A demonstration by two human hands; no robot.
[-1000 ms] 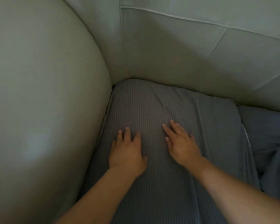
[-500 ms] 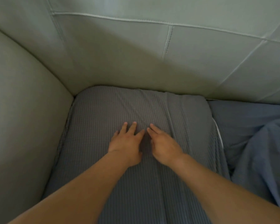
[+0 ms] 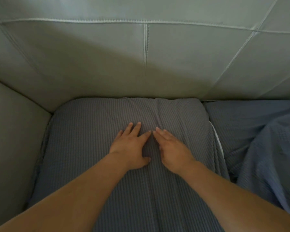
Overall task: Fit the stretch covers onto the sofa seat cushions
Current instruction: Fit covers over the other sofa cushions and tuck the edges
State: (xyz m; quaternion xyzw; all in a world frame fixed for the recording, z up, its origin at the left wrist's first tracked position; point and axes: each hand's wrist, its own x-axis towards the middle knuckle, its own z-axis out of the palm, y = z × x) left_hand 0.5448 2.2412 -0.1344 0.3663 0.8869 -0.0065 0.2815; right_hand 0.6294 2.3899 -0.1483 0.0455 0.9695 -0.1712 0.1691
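A seat cushion in a grey ribbed stretch cover [image 3: 84, 148] fills the left corner of the sofa. My left hand [image 3: 131, 146] lies flat on its middle, fingers straight and spread. My right hand [image 3: 172, 148] lies flat beside it, fingers straight, its fingertips almost touching the left hand's. A long fold in the cover runs from between the hands toward the sofa back. A strip of white cushion edge [image 3: 217, 138] shows at the cover's right side.
The pale green sofa backrest [image 3: 146, 64] rises behind the cushion and the armrest [image 3: 12, 139] bounds it on the left. To the right lies a second seat under loose, rumpled blue-grey cover fabric [image 3: 264, 156].
My hands have drawn together from apart until the fingertips nearly meet on the cushion's middle. The view has swung right, showing more of the backrest and the neighbouring seat.
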